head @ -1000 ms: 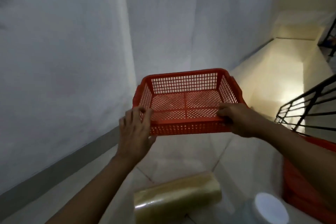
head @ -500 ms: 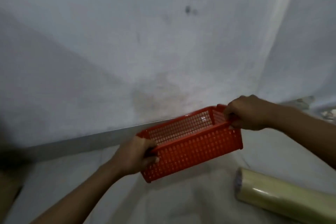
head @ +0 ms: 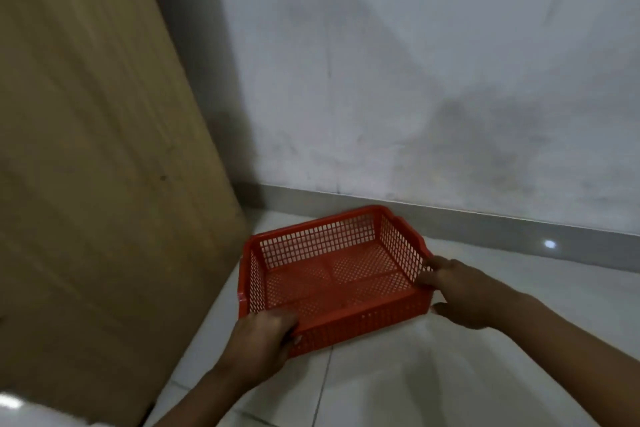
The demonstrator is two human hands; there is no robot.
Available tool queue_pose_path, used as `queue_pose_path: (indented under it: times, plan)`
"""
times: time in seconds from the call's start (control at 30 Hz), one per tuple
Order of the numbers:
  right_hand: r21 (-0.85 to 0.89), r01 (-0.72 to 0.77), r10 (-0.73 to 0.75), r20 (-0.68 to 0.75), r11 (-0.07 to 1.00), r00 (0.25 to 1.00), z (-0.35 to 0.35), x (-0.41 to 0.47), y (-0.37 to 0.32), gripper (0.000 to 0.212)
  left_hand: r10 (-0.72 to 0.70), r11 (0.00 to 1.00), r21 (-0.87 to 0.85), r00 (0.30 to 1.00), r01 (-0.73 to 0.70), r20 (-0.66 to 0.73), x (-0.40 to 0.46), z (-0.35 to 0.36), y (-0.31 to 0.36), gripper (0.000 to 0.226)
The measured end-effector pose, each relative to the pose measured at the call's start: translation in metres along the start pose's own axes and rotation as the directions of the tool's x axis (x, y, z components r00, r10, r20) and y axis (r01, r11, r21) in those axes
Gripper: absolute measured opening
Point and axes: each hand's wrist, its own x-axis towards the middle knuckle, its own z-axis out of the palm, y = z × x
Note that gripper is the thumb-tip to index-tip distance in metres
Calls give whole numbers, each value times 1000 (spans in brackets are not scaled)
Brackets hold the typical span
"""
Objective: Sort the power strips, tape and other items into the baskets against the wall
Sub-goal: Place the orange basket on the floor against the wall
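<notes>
basket (head: 341,279) — between gripping fingers (head: 437,267)

No text, label, brand, number or sign can be read anywhere in this view. The red basket (head: 332,274), the brown cardboard panel (head: 97,166) on the left and the far wall (head: 433,62) bear no legible marks.

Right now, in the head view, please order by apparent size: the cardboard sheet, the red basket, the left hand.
1. cardboard sheet, though nearness exaggerates it
2. red basket
3. left hand
</notes>
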Motion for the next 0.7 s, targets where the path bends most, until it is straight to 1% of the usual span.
queue_pose_path:
  times: [0.1, 0.17, 0.2, 0.23, 0.3, 0.33, 0.37, 0.43, 0.5, 0.53, 0.57, 0.63, 0.7]
  plan:
    - [7, -8, 8, -23, 1000, 1000, 8, 21, -20, 61, -96, 995, 7, 992, 97, -75, -16, 7, -17, 12]
    - [7, -11, 11, 4, 1000, 1000, 16, 29, -27, 68, -134, 991, 15, 989, 136, -66, -22, 12, -13, 10]
    - [12, -14, 14, 20, 1000, 1000, 19, 31, -29, 72, -142, 989, 29, 988, 144, -57, -22, 16, -7, 4]
    - [17, -20, 20, 28, 1000, 999, 20, 30, -28, 74, -162, 986, 34, 986, 163, -35, -21, 21, 2, 9]
    - [31, -42, 41, 21, 999, 999, 19, 27, -25, 75, -217, 975, 57, 976, 216, 22, -18, 29, 26, 26]
    - [40, -57, 56, 21, 998, 998, 18, 25, -21, 74, -261, 964, 66, 964, 258, 51, -14, 32, 37, 31]
    - [49, -73, 72, 26, 996, 997, 17, 22, -17, 72, -297, 954, 56, 953, 295, 50, -7, 34, 45, 32]
    - [63, -103, 100, 42, 993, 994, 15, 17, -9, 70, -351, 936, 46, 936, 349, 34, 8, 37, 55, 24]
    - [65, -126, 123, 45, 990, 991, 14, 11, 1, 69, -342, 936, 72, 939, 344, -37, 28, 39, 57, 12]
    - [66, -138, 135, 46, 988, 990, 13, 8, 5, 68, -328, 943, 47, 944, 329, -12, 36, 37, 60, 6]
    - [66, -151, 148, 47, 986, 988, 12, 7, 9, 67, -336, 940, 63, 942, 336, -18, 43, 37, 60, 5]
    - [68, -176, 173, 50, 982, 984, 10, 3, 16, 66, -369, 929, 50, 929, 367, 26, 58, 35, 67, 16]
    - [68, -194, 191, 44, 979, 981, 8, 0, 22, 65, -399, 916, 79, 914, 394, 68, 69, 35, 72, 26]
